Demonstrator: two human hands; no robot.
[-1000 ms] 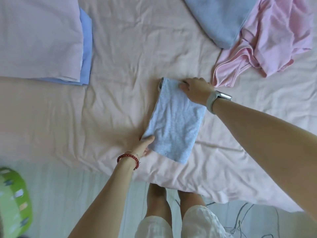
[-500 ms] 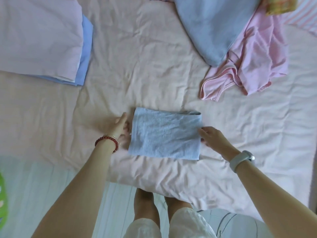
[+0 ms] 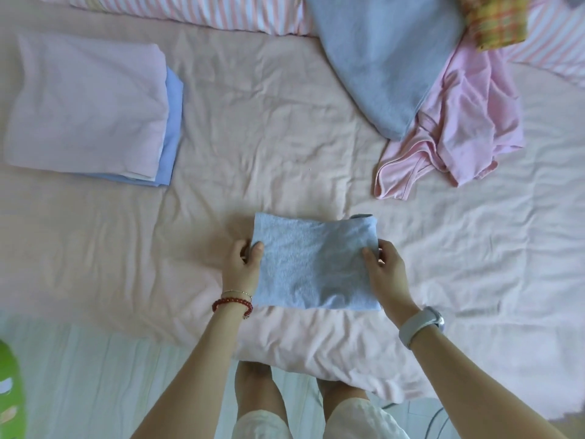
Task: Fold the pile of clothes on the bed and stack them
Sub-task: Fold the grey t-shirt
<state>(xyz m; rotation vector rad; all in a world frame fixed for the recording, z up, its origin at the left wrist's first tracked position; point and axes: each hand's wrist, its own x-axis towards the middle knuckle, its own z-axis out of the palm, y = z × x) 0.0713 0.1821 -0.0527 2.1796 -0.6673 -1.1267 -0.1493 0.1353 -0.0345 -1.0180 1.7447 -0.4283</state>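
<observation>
Both bare forearms reach forward from the bottom edge, converging toward centre. Left hand (image 3: 242, 269): thumb on top of the folded pale blue terry cloth (image 3: 315, 264) at its left edge, fingers curled underneath, pinching it. Left wrist carries a red bead bracelet (image 3: 232, 304) plus a thin chain. Right hand (image 3: 387, 275): thumb on top at the cloth's right edge, fingers tucked behind, same pinch. Right wrist wears a pale grey smartwatch band (image 3: 419, 326). Bare legs and white shorts below.
</observation>
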